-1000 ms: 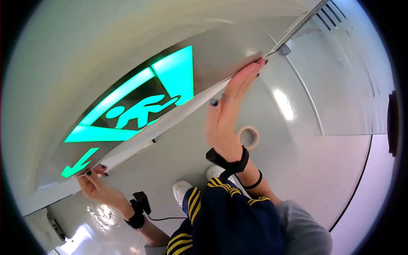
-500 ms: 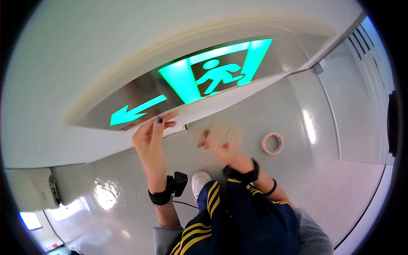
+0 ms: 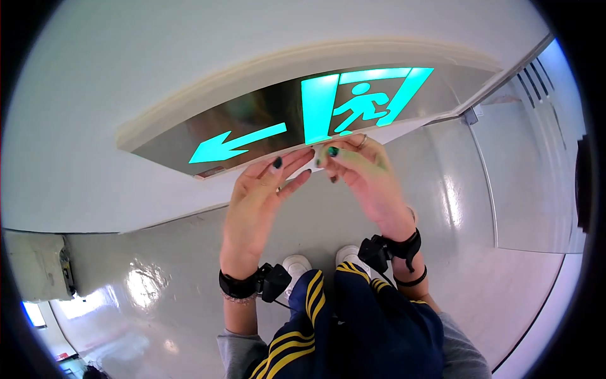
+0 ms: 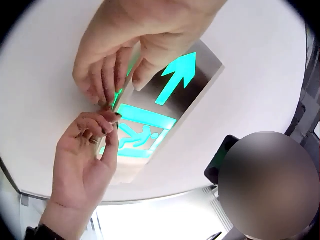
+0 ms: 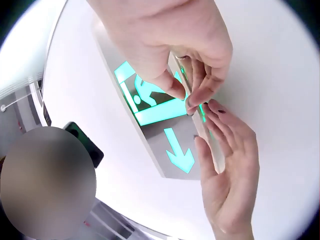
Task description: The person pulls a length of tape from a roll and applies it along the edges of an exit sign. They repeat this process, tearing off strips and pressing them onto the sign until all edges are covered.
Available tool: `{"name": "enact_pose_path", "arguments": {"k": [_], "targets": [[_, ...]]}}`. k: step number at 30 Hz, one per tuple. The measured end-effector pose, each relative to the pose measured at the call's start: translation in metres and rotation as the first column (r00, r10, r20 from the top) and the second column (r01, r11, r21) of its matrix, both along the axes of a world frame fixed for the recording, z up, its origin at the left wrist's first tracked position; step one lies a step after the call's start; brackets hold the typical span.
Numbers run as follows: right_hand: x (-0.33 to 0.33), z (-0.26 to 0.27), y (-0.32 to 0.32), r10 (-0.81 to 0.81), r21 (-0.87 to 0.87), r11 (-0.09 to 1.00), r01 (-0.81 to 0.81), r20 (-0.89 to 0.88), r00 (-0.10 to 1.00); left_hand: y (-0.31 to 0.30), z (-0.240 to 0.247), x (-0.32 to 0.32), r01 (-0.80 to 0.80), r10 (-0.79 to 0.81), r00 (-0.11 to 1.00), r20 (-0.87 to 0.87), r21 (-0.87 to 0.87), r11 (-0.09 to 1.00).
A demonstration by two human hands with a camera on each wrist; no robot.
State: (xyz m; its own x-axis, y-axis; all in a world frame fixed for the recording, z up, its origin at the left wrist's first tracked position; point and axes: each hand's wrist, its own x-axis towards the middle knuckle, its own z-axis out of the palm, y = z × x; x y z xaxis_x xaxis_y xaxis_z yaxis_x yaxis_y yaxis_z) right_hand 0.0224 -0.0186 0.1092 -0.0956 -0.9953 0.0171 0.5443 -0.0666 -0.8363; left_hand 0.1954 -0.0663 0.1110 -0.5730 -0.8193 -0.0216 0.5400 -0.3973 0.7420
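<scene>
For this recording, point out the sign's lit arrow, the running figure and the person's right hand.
Lit arrow [image 3: 240,142], head view: on its shaft.
Running figure [image 3: 361,107], head view: on its torso.
Right hand [image 3: 371,175], head view: on its middle.

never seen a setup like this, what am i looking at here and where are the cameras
There's no robot here, just a person's bare left hand and right hand. The wide downward picture comes from a camera on the head; the other two come from the left wrist camera and right wrist camera. A lit exit sign, showing an arrow and a running figure, sits on a white wall. Both hands are at its lower edge; I can't tell whether either one holds something small.
</scene>
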Motion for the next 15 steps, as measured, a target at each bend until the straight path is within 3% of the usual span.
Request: {"name": "enact_pose_path", "arguments": {"k": [3, 4, 5, 6, 8, 9, 10, 12, 13, 14, 15], "targets": [[-0.011, -0.006, 0.004, 0.054, -0.026, 0.998, -0.051, 0.139, 0.989, 0.001, 0.003, 0.004, 0.014, -0.012, 0.996, 0.086, -0.026, 1.000], [-0.015, -0.015, 0.009, -0.112, -0.090, 0.991, 0.102, -0.106, 0.988, 0.002, 0.003, 0.006, 0.011, -0.010, 0.999, 0.050, -0.027, 1.000], [-0.022, -0.023, 0.016, -0.284, -0.189, 0.954, 0.231, -0.331, 0.900, 0.005, 0.001, 0.008, 0.009, -0.008, 1.000, 0.014, -0.026, 1.000], [-0.035, -0.021, 0.021, -0.281, -0.188, 0.955, 0.228, -0.337, 0.899, 0.005, -0.005, 0.015, 0.006, -0.006, 1.000, 0.008, -0.024, 1.000], [-0.066, -0.011, 0.037, -0.273, -0.177, 0.943, 0.283, 0.079, 0.959, 0.005, -0.022, 0.045, -0.080, 0.129, 0.977, 0.169, -0.272, 0.959], [-0.081, -0.007, 0.045, -0.260, -0.162, 0.936, 0.314, 0.288, 0.922, 0.005, -0.023, 0.064, -0.073, 0.120, 0.979, 0.167, -0.267, 0.961], [-0.094, -0.006, 0.053, -0.275, -0.157, 0.931, 0.328, 0.286, 0.918, 0.005, -0.023, 0.086, -0.181, 0.173, 0.983, -0.056, -0.191, 0.965], [-0.118, -0.005, 0.079, -0.541, -0.179, 0.794, 0.581, 0.229, 0.809, 0.004, -0.022, 0.131, -0.300, 0.288, 0.845, -0.452, 0.046, 0.953], [-0.127, -0.010, 0.096, -0.585, -0.155, 0.770, 0.619, 0.216, 0.782, 0.007, -0.018, 0.157, -0.319, 0.323, 0.802, -0.502, 0.095, 0.943], [-0.140, -0.021, 0.110, -0.693, -0.105, 0.720, 0.686, -0.060, 0.718, 0.012, -0.011, 0.179, -0.343, 0.367, 0.752, -0.548, 0.150, 0.927], [-0.153, -0.035, 0.123, -0.721, -0.080, 0.663, 0.744, -0.334, 0.607, 0.013, -0.009, 0.198, -0.378, 0.339, 0.799, -0.497, 0.023, 0.925]]}}
